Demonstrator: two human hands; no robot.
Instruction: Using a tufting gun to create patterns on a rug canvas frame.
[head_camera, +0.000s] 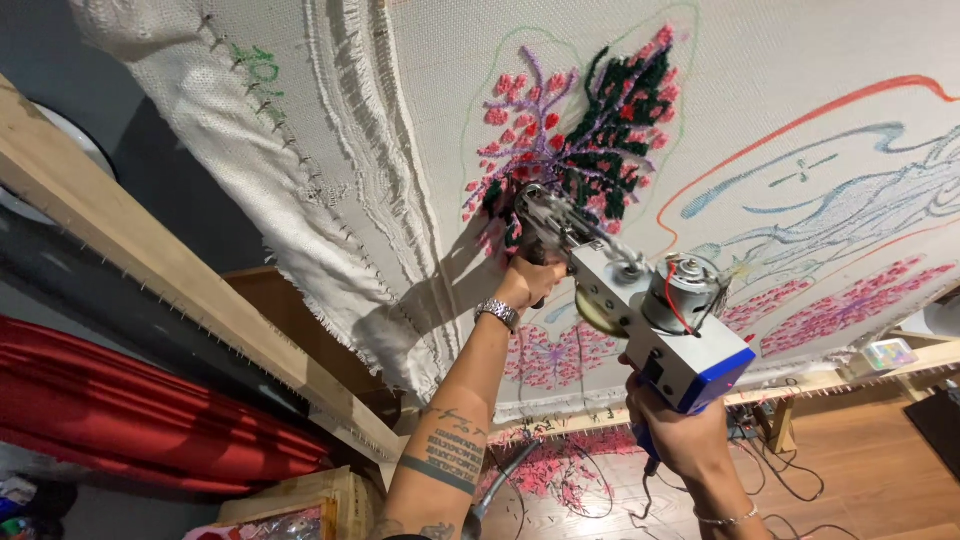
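A grey and blue tufting gun (650, 320) points its needle tip into a white backing cloth (400, 120) stretched on a wooden frame (150, 260). My left hand (528, 282), with a metal watch at the wrist, grips the gun's front handle just below the needle. My right hand (672, 432) holds the blue rear grip under the motor. The needle touches a tufted patch of pink, purple and dark green yarn (580, 130).
Drawn outlines in red and blue (840, 190) and pink tufted patches (850, 300) cover the cloth to the right. Red fabric rolls (120, 410) lie at the lower left. Cables and pink yarn scraps (570, 470) trail over the wooden floor below.
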